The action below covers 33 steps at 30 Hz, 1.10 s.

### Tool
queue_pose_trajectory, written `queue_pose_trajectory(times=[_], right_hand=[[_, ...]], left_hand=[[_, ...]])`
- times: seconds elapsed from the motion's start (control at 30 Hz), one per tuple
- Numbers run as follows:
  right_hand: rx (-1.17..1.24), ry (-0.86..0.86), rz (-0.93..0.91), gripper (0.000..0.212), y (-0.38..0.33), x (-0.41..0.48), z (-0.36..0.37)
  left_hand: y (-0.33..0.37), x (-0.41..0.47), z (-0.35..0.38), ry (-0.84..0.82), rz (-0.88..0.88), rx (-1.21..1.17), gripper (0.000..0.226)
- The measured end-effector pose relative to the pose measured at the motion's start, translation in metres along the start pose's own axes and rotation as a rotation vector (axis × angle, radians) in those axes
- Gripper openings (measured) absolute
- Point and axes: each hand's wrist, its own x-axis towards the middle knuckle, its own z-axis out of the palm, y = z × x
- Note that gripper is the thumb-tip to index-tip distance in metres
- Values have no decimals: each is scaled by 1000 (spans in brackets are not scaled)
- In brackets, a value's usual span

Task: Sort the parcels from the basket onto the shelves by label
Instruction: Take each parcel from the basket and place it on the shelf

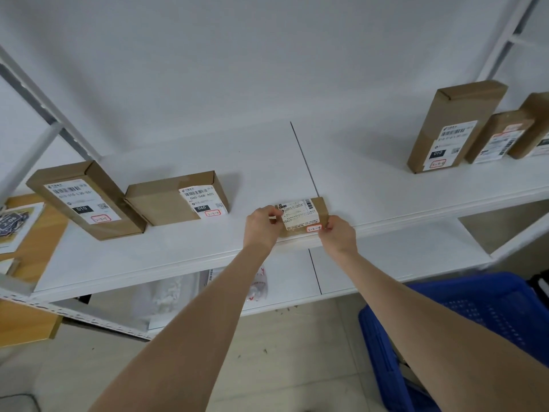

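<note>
Standing the small parcel point(303, 217) on the shelf point(267, 173) looks like the step in hand; it's pinched at either end, left grip point(263, 224) and right grip point(338, 236) curled onto it, right at the shelf's front lip. Ideally it's slid back away from both grips, label kept facing out, and released only once seated flat.

A small brown parcel point(303, 214) is held upright at the front edge of the white shelf point(267, 162), label turned outward, pinched at its ends by the left hand point(261, 224) and the right hand point(338, 234). From it, a leaning parcel point(86, 200) and a low parcel point(175, 199) are stood at 9 o'clock, a row of three parcels point(499, 135) at 2 o'clock, and the blue basket point(475, 307) is seen at 5 o'clock.
</note>
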Motion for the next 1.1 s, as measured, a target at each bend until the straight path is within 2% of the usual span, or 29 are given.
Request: queue_pose_trajectory(times=[0.17,0.3,0.4,0.67,0.77,0.87,1.1], right_hand=[[10,101,-101,49,-6,-6,-3],[-250,123,-325,47,-12,-6,-10],[-385,105,-379,44,-12,-5,-9],[-379,106,-445,49,-3,-4,-2],[-379,86,-420,50,-5,-1,0],[-394,71,-398,51,-10,7,2],[-388,74,-392,53,-22,36,9]], left_hand=[[6,-6,1,7,177,315,30],[16,-7,0,-69,334,560,41],[17,-6,5,-113,376,672,43],[15,-1,11,-30,492,814,39],[16,6,11,29,528,871,50],[17,12,13,-22,497,837,39],[19,45,15,55,479,852,31]])
